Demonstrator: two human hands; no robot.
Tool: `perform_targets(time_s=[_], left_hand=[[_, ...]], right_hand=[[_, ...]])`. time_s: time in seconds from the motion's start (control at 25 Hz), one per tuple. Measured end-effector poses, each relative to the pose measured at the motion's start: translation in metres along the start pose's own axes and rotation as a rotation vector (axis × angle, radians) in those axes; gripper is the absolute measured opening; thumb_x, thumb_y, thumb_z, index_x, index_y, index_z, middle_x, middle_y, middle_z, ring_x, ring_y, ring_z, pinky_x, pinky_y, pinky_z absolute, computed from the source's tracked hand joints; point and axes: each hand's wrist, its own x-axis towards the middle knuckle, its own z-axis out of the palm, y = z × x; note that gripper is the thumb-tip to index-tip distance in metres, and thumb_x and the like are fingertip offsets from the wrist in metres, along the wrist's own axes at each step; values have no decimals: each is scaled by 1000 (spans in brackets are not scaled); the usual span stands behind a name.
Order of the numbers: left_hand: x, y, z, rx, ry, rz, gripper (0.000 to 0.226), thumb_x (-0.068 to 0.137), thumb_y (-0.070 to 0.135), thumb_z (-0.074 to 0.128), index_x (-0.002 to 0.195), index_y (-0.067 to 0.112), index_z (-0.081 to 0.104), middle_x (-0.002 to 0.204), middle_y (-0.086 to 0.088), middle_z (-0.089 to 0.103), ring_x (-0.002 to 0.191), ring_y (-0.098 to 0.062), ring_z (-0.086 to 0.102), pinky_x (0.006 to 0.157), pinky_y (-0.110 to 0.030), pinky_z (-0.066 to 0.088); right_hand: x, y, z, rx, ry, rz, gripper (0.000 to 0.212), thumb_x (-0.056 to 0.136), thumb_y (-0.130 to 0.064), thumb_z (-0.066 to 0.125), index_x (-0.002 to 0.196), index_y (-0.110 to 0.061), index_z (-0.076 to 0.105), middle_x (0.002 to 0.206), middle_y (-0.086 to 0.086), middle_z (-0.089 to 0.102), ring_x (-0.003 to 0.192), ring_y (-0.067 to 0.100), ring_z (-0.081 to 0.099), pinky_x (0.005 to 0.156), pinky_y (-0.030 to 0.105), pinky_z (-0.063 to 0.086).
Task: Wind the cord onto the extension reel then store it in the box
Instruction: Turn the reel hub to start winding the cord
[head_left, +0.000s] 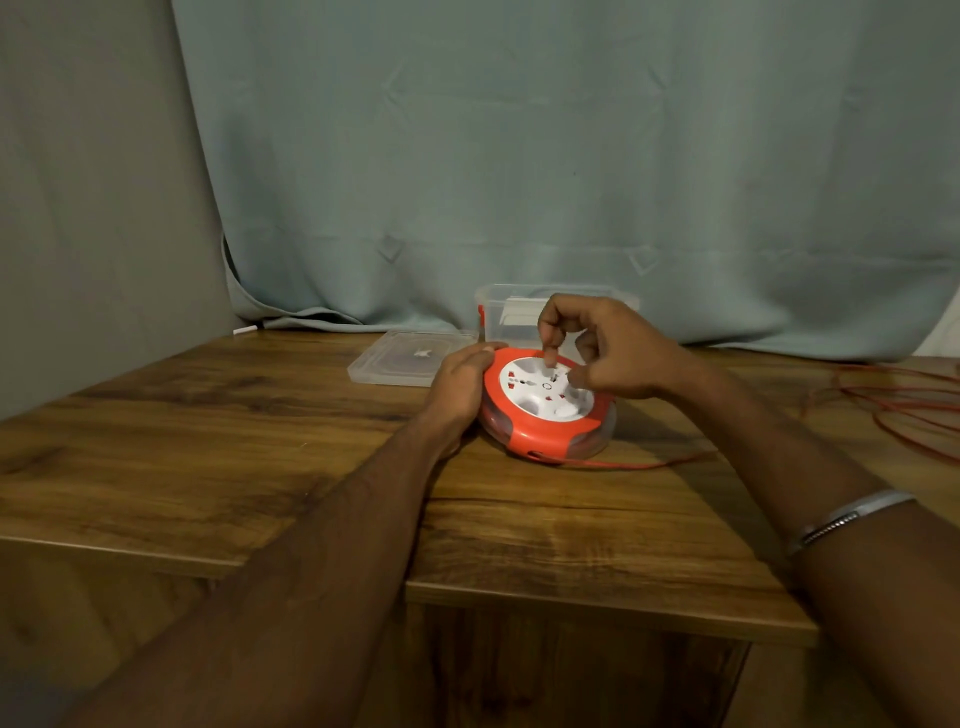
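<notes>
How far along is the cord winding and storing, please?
Done: box stands open, lid beside it. In hand: left hand steadies the reel; right hand works its white hub. Left: much cord lies loose on the table; reel not yet boxed.

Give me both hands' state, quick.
Left hand: fingers curled over the reel rim, holding it.
Right hand: fingers curled, tips on the reel's white face; grip unclear.
</notes>
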Motion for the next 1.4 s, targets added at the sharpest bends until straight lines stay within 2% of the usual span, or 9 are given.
perform_targets(time_s=[0.12, 0.24, 0.44, 0.56, 0.8, 0.96, 1.12, 1.24, 1.4], left_hand=[[0, -1, 0, 20, -25, -32, 36, 108, 20, 37, 128, 11, 65, 113, -13, 72, 98, -27, 72, 84, -37, 61], [0, 0, 0, 44, -43, -35, 34, 108, 21, 36, 124, 14, 66, 109, -11, 73, 96, -26, 72, 82, -35, 61], [0, 0, 1, 21, -26, -30, 32, 107, 19, 37, 118, 15, 67, 108, -9, 72, 94, -22, 71, 84, -34, 60], [2, -1, 1, 8, -2, -28, 30, 107, 19, 39, 115, 17, 67, 111, -11, 72, 95, -23, 71, 81, -32, 60], [2, 0, 1, 25, -11, -32, 33, 108, 23, 37, 127, 16, 63, 109, -4, 68, 93, -17, 70, 70, -26, 57], [1, 0, 1, 32, 0, -6, 32, 108, 22, 37, 122, 16, 65, 109, -5, 68, 93, -17, 68, 73, -27, 56], [0, 1, 2, 33, -1, 32, 31, 106, 17, 39, 95, 23, 67, 97, -5, 71, 88, -20, 69, 82, -33, 57], [0, 1, 2, 53, 0, 44, 32, 106, 16, 39, 92, 24, 66, 99, -8, 71, 89, -22, 69, 87, -36, 57], [-1, 2, 2, 48, -4, 47, 33, 106, 15, 38, 92, 23, 67, 95, -6, 72, 85, -20, 69, 83, -34, 58]], right_hand=[[-2, 4, -3, -59, -151, 44, 61, 69, 16, 70, 119, -18, 60, 123, -6, 71, 55, -5, 57, 52, 21, 45], [-2, 5, -6, -46, -193, 88, 69, 73, 17, 70, 132, -14, 54, 126, -4, 73, 67, -20, 59, 54, 10, 45], [-3, 14, -10, -75, -194, 128, 87, 73, 3, 81, 142, -30, 41, 120, -10, 75, 55, 0, 54, 58, 13, 46], [-4, 12, -8, -105, -163, 134, 88, 71, -9, 88, 140, -35, 39, 116, -8, 73, 58, 1, 56, 65, 22, 46], [-4, 6, -4, -180, -150, 142, 78, 68, -28, 90, 129, -39, 44, 104, -5, 69, 95, 18, 64, 81, 43, 57], [-3, 3, 1, -233, -135, 129, 62, 65, -39, 87, 117, -35, 53, 96, -6, 67, 86, 16, 63, 75, 46, 57], [-1, -2, 9, -351, -99, 159, 37, 69, -51, 83, 91, -27, 64, 80, -8, 64, 75, 15, 60, 66, 39, 50], [2, -6, 18, -446, -29, 156, 43, 76, -58, 76, 75, -16, 65, 67, -5, 63, 64, 11, 56, 56, 31, 39], [3, -7, 21, -410, 24, 149, 48, 74, -59, 76, 64, -13, 64, 56, -4, 61, 55, 9, 55, 54, 29, 40]])
